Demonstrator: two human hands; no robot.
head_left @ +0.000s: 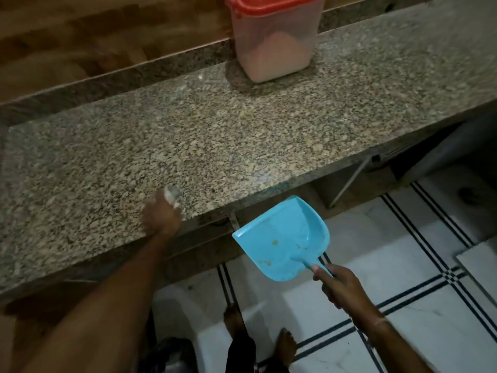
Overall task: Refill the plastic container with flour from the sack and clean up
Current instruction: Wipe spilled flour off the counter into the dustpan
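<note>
A clear plastic container (271,47) with a red lid stands at the back of the granite counter (242,135), partly filled with pale flour. My right hand (340,285) grips the handle of a blue dustpan (282,238), held just below and in front of the counter's front edge. My left hand (162,214) lies on the counter near that edge, blurred, with something small and whitish (172,193) at its fingertips; I cannot tell what it is. The flour sack is not in view.
A wooden ledge (107,36) runs behind the counter. Below the counter are open shelves with a metal bracket (349,181). The floor (403,278) is white tile with dark lines. My bare feet (285,343) stand near the counter.
</note>
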